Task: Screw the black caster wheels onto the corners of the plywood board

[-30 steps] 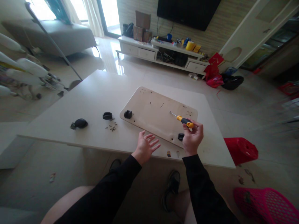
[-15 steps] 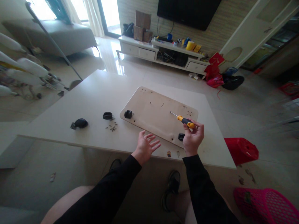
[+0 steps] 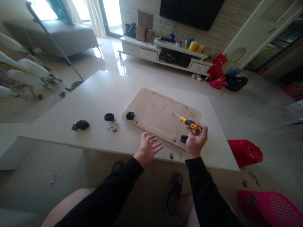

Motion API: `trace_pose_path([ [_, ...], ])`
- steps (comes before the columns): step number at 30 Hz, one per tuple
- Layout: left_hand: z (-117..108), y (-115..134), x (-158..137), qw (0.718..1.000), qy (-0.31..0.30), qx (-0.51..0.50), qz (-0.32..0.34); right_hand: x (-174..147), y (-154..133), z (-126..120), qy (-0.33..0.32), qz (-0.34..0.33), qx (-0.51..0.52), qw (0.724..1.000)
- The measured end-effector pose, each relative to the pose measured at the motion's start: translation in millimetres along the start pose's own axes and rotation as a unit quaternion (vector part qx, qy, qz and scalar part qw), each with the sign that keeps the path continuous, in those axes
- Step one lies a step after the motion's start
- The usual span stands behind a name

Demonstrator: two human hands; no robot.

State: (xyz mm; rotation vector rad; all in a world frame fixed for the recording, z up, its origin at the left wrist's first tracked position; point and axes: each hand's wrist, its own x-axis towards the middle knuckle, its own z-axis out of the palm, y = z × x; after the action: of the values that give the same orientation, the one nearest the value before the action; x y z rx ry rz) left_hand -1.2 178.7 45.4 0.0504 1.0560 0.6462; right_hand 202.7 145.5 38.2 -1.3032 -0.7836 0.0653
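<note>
My right hand [image 3: 197, 140] is closed round a yellow and black screwdriver [image 3: 188, 123], its shaft slanting up to the left over a beige rounded board [image 3: 153, 118]. Palm up and fingers spread, my left hand [image 3: 149, 147] holds nothing near the board's front edge. One black caster [image 3: 130, 115] stands on the board's left corner; another caster [image 3: 184, 138] at the front right is partly hidden by my right hand. Two loose casters, one nearer [image 3: 109, 117] and one farther left [image 3: 81, 125], lie on the table beside several small screws [image 3: 115, 130].
The white table [image 3: 78, 101] carries the board. On the floor to the right are a red bin [image 3: 246, 153] and a pink basket [image 3: 272, 206]. A low white TV cabinet [image 3: 149, 54] stands by the far wall, with bags [image 3: 219, 78] at its right end.
</note>
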Motion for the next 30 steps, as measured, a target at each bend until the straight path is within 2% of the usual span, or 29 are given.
trace_pose_path([
  [30,-2.1,-0.7,3.3,1.0,0.001,-0.013,0.007,0.0,-6.7,-0.8,-0.017,-0.012,0.027,0.999],
])
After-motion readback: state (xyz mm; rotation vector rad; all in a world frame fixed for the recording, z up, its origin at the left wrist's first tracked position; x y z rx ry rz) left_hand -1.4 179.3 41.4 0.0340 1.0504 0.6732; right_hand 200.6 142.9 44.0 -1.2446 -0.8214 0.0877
